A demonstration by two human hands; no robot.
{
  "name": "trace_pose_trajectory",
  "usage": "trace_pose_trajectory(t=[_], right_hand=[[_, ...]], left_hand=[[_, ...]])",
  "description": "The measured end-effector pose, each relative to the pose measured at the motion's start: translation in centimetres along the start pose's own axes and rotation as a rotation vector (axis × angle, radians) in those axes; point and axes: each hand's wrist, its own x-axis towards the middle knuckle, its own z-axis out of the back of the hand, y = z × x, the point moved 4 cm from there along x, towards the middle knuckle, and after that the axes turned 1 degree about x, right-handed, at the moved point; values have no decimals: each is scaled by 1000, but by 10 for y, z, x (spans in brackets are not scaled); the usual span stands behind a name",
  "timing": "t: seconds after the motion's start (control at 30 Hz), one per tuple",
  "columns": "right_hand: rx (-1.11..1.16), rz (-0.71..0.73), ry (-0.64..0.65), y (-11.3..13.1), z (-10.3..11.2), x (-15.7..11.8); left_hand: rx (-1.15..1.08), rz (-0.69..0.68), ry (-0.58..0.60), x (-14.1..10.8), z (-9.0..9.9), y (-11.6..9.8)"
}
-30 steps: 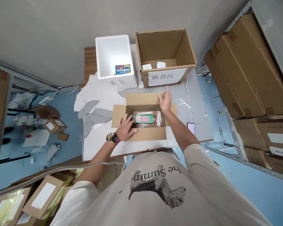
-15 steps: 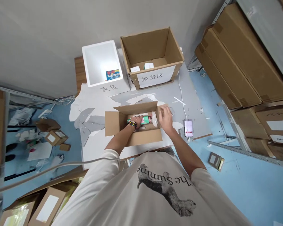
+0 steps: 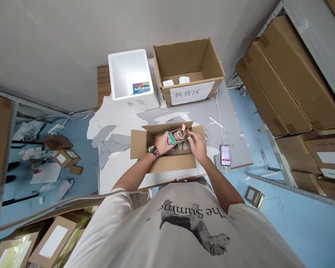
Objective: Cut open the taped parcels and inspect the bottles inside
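Note:
My left hand (image 3: 163, 143), with a dark beaded bracelet at its wrist, is wrapped round a green and pink package (image 3: 172, 138). A round silvery end shows at the package's right, with brown flap-like pieces beside it. My right hand (image 3: 197, 143) has its fingers bent at those pieces; whether it pinches one is hard to see. Both hands are over an open cardboard box (image 3: 173, 163) whose flaps are spread out. Pale, crumpled pieces lie inside the box under the package.
Behind stand a white foam box (image 3: 130, 97) holding a blue printed packet (image 3: 141, 88), and a large carton (image 3: 194, 59) with small white boxes inside. A phone (image 3: 225, 155) on a cable lies at the right. Shelved cartons (image 3: 296, 82) rise beyond it.
My left hand has raised and tilted the package from the box's floor. My right hand has moved from the box's right flap to the package's end. The camera view has shifted slightly.

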Motion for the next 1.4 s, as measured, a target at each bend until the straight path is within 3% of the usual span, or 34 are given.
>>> trace_pose_trajectory(t=[0.1, 0.17, 0.3, 0.4, 0.53, 0.73, 0.87, 0.97, 1.03, 1.13, 1.27, 1.4], right_hand=[[-2, 26, 8, 9, 15, -21], [-37, 91, 123, 21, 12, -36], [-270, 277, 519, 44, -33, -67], [-470, 286, 679, 46, -72, -76], [-605, 245, 681, 40, -95, -65], [-738, 210, 576, 39, -95, -17], [-756, 192, 462, 45, -88, 13], [-630, 192, 309, 56, -76, 9], [-415, 189, 159, 63, -65, -14], [4, 131, -41, 68, -56, -73], [284, 37, -47, 61, -75, -147], [309, -97, -75, 42, -92, -166]], left_hand=[[-140, -26, -204, -20, 26, -9], [-215, -42, -352, -37, 44, -7], [-307, -34, -561, -72, 72, 12], [-333, -25, -643, -93, 85, 26], [-419, -48, -714, -116, 98, 33], [-591, -89, -773, -147, 103, 35], [-592, -92, -723, -167, 84, 38], [-586, -114, -633, -182, 56, 37], [-581, -143, -574, -189, 32, 36], [-583, -169, -464, -191, -12, 35], [-612, -135, -325, -172, -70, 40], [-629, -117, -252, -146, -107, 48]])
